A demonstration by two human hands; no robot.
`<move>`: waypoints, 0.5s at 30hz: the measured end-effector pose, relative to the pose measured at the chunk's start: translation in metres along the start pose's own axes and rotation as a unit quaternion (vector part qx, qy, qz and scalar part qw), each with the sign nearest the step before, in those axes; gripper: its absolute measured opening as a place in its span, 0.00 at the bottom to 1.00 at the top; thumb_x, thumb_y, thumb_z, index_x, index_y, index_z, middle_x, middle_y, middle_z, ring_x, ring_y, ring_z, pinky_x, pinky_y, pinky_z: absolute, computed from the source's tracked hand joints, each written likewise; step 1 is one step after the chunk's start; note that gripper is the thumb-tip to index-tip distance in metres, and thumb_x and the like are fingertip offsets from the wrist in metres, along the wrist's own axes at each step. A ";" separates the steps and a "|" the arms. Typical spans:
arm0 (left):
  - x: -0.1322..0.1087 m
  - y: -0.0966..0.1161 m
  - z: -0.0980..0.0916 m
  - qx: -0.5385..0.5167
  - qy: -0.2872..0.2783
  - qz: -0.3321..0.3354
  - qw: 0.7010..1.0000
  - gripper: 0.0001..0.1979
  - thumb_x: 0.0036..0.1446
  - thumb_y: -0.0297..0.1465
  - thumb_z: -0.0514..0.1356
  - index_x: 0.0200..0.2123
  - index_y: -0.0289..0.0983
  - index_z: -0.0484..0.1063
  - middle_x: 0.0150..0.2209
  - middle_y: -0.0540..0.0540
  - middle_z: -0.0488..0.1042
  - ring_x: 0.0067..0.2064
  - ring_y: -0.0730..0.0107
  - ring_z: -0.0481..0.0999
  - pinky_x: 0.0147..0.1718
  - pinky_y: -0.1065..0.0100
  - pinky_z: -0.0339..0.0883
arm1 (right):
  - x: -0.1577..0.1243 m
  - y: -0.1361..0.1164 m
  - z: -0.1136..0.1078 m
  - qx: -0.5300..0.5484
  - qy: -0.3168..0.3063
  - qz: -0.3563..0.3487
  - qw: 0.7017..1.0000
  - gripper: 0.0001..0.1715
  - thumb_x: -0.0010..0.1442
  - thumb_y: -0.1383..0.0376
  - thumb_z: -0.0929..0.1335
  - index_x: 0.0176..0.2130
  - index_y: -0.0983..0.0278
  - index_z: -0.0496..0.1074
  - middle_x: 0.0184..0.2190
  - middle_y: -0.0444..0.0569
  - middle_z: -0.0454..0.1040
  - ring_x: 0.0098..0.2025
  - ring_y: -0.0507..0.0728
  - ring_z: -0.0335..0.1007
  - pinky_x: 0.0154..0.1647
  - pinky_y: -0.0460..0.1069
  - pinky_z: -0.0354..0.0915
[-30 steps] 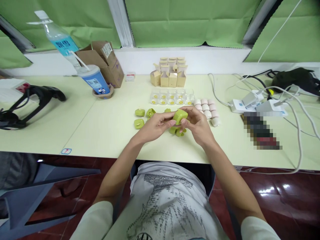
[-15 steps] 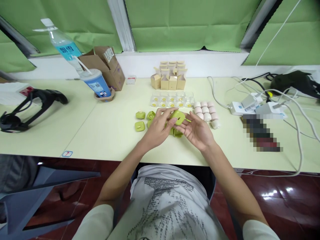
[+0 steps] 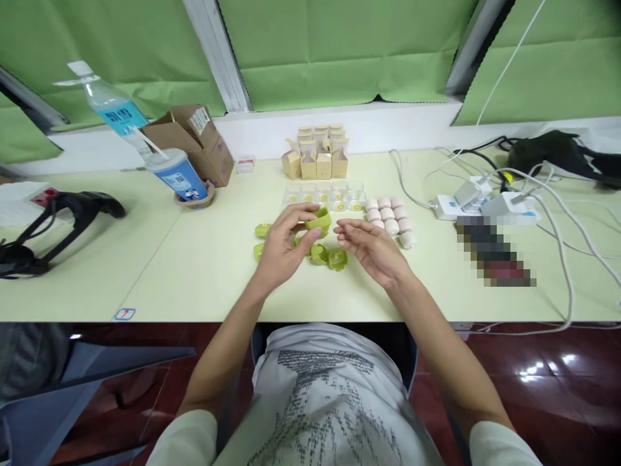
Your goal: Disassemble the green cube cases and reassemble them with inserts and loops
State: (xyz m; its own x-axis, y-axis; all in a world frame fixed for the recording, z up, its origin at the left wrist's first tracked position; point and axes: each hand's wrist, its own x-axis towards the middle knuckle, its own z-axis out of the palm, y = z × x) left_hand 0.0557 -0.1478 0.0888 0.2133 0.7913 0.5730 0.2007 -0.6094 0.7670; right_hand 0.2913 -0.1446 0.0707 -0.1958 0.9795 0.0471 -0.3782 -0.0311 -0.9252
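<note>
My left hand (image 3: 283, 249) is closed around a small green plastic case (image 3: 319, 222), gripped between thumb and fingers and tilted above the table. To its right, my right hand (image 3: 371, 249) is apart from the case, fingers loosely stretched with nothing visible in them. Below the hands lie more green pieces, among them an open green cup (image 3: 337, 259); my left hand partly covers some of these. Just behind sit clear containers (image 3: 341, 196) with yellow marks. Beside my right hand is a cluster of pale pink and white rounded pieces (image 3: 387, 213).
Small tan boxes (image 3: 324, 166) stand open near the wall. On the left are a cardboard box (image 3: 213, 155), a blue cup (image 3: 179, 178), a bottle (image 3: 116, 116) and a black headset (image 3: 63, 220). A power strip (image 3: 453, 208) with cables lies to the right.
My right hand has come off the green case, which stays in my left hand and is now turned to another side. The view has shifted slightly.
</note>
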 end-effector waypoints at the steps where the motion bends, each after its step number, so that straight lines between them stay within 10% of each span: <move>1: 0.003 -0.001 -0.012 0.026 0.005 -0.001 1.000 0.14 0.74 0.46 0.69 0.48 0.42 0.81 0.64 0.37 0.81 0.67 0.54 0.81 0.63 0.54 0.79 | -0.004 -0.009 -0.008 -0.064 -0.003 -0.026 0.998 0.24 0.61 0.49 0.84 0.49 0.61 0.85 0.41 0.50 0.88 0.36 0.55 0.84 0.41 0.51 0.83; 5: 0.030 -0.023 -0.067 0.214 -0.033 -0.025 0.976 0.09 0.64 0.41 0.74 0.41 0.42 0.88 0.61 0.41 0.83 0.63 0.51 0.82 0.69 0.50 0.75 | -0.024 -0.045 -0.049 -0.465 -0.020 -0.095 0.880 0.08 0.72 0.57 0.76 0.43 0.58 0.85 0.28 0.46 0.81 0.25 0.57 0.74 0.31 0.53 0.72; 10: 0.057 -0.066 -0.092 0.302 -0.115 -0.120 0.939 0.08 0.60 0.34 0.72 0.40 0.39 0.91 0.58 0.39 0.85 0.44 0.61 0.83 0.54 0.56 0.82 | -0.027 -0.049 -0.076 -0.714 -0.046 0.055 0.696 0.12 0.67 0.76 0.71 0.38 0.62 0.84 0.37 0.56 0.85 0.33 0.63 0.82 0.33 0.53 0.68; 15: 0.045 -0.086 -0.087 0.321 -0.118 -0.133 0.930 0.12 0.66 0.36 0.68 0.45 0.41 0.92 0.60 0.40 0.86 0.52 0.55 0.86 0.60 0.55 0.79 | -0.029 -0.040 -0.068 -0.765 -0.055 0.022 0.641 0.17 0.68 0.74 0.74 0.52 0.61 0.88 0.51 0.61 0.86 0.48 0.70 0.85 0.45 0.57 0.73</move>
State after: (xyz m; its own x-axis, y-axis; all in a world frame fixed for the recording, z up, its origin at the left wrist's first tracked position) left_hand -0.0350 -0.0555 0.0733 0.2625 0.9320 0.2501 0.7904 -0.3563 0.4982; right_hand 0.3739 -0.1586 0.0804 -0.2709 0.9616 -0.0437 0.9436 0.2563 -0.2094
